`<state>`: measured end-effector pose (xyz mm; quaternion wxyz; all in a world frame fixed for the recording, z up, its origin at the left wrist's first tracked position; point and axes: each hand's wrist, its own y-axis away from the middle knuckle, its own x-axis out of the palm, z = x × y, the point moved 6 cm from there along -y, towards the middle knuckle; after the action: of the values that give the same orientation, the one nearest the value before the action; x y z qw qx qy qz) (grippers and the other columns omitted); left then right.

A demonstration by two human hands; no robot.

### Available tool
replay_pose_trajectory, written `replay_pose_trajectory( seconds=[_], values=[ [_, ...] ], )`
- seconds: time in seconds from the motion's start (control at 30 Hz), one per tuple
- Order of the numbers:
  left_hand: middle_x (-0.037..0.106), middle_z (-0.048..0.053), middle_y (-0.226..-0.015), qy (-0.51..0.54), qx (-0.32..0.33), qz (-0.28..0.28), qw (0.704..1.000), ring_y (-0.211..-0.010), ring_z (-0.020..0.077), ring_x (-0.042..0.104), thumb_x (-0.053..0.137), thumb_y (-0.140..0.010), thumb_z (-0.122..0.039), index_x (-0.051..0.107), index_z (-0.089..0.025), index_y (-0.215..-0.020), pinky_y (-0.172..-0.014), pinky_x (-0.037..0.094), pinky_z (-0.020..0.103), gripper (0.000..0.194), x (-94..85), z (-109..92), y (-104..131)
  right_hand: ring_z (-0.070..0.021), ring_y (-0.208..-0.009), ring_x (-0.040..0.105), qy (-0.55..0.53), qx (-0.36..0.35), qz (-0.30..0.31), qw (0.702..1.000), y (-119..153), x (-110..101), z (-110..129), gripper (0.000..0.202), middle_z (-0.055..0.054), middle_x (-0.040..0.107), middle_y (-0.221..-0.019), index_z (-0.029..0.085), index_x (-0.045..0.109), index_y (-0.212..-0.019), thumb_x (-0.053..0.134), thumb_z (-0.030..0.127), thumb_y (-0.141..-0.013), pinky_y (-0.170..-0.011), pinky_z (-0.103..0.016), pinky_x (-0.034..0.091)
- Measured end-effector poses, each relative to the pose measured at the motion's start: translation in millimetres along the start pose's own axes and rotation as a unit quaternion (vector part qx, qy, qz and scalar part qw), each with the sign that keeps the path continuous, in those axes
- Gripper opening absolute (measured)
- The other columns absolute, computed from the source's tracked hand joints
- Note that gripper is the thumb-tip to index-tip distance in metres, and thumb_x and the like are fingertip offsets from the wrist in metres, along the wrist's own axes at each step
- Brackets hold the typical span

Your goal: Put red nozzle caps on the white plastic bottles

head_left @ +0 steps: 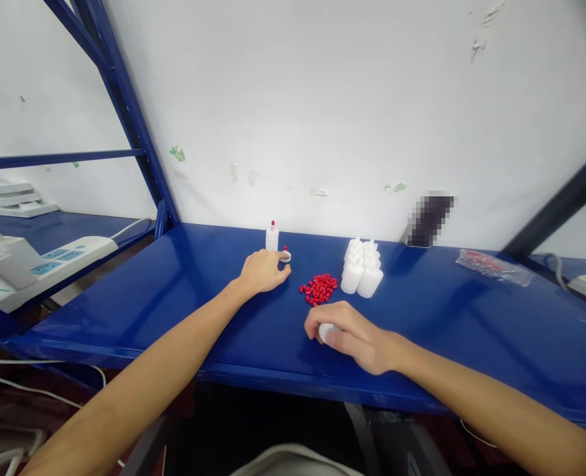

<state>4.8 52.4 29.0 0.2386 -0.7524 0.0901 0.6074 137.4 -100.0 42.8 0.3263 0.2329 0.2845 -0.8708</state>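
My left hand (264, 271) reaches to the back left of the table, its fingers curled at a white piece with a red tip (286, 251). It looks like the top of a squeeze bottle; the rest is hidden. Just behind that hand stands a white squeeze bottle (272, 239) with a red tip cap. Near the front edge, my right hand (350, 334) is closed around a white bottle (325, 330), of which only one end shows. Small red caps (319, 289) lie in a loose pile between the hands. To their right, several white bottles (361, 268) stand in two rows without red caps.
The blue table (422, 317) meets a white wall. A dark pixelated panel (429, 220) leans there, and a clear plastic bag (494, 266) with red contents lies at right. Blue frame posts (129, 112) rise at left, beside a white power strip (65, 261) with plugs.
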Motion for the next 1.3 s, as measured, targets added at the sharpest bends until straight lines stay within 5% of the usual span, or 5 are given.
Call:
replay_pose_trajectory(
  seconds=[0.27, 0.37, 0.53, 0.9, 1.3],
  values=[
    [0.071, 0.003, -0.081, 0.05, 0.006, -0.012, 0.999, -0.08, 0.0234, 0.068, 0.05, -0.089, -0.04, 0.063, -0.029, -0.129, -0.073, 0.05, 0.031, 0.044, -0.4, 1, 1, -0.0166, -0.07, 0.05, 0.059, -0.025, 0.014, 0.998, -3, 3, 4, 0.027, -0.002, 0.061, -0.077, 0.019, 0.051, -0.078, 0.037, 0.033, -0.097, -0.089, -0.039, 0.036],
    [0.062, 0.0, -0.068, 0.13, 0.111, -0.023, 0.985, -0.064, 0.016, 0.059, 0.052, -0.088, -0.033, 0.07, -0.024, -0.112, -0.065, 0.043, 0.026, 0.032, -2.9, -13, 4, -0.0161, -0.067, 0.048, 0.042, -0.027, 0.025, 0.998, 0, 4, 3, 0.027, -0.001, 0.059, -0.073, 0.02, 0.049, -0.075, 0.035, 0.032, -0.095, -0.091, -0.04, 0.036],
    [0.057, -0.001, -0.069, 0.165, 0.256, 0.019, 0.952, -0.062, 0.013, 0.052, 0.055, -0.085, -0.024, 0.072, -0.02, -0.101, -0.064, 0.04, 0.025, 0.024, 4.6, -33, 13, -0.0174, -0.064, 0.049, 0.006, 0.013, 0.017, 1.0, 3, 4, -5, 0.028, -0.003, 0.056, -0.069, 0.02, 0.052, -0.074, 0.037, 0.034, -0.092, -0.067, -0.032, 0.038],
    [0.062, 0.005, -0.099, 0.161, 0.29, 0.059, 0.942, -0.082, 0.0148, 0.058, 0.052, -0.093, -0.017, 0.072, -0.027, -0.117, -0.075, 0.044, 0.025, 0.032, 6.8, -35, 14, -0.0149, -0.057, 0.044, -0.014, 0.041, -0.03, 0.999, 4, -3, -8, 0.034, -0.001, 0.051, -0.063, 0.018, 0.05, -0.072, 0.038, 0.044, -0.089, -0.06, -0.03, 0.031],
    [0.063, 0.005, -0.097, 0.166, 0.293, 0.067, 0.939, -0.083, 0.0154, 0.059, 0.055, -0.095, -0.021, 0.073, -0.025, -0.113, -0.076, 0.045, 0.027, 0.026, 6.6, -36, 15, -0.013, -0.054, 0.04, 0.01, 0.033, -0.076, 0.997, 2, -10, -13, 0.04, 0.001, 0.048, -0.059, 0.019, 0.049, -0.067, 0.042, 0.048, -0.094, -0.056, -0.029, 0.03]
  ],
)
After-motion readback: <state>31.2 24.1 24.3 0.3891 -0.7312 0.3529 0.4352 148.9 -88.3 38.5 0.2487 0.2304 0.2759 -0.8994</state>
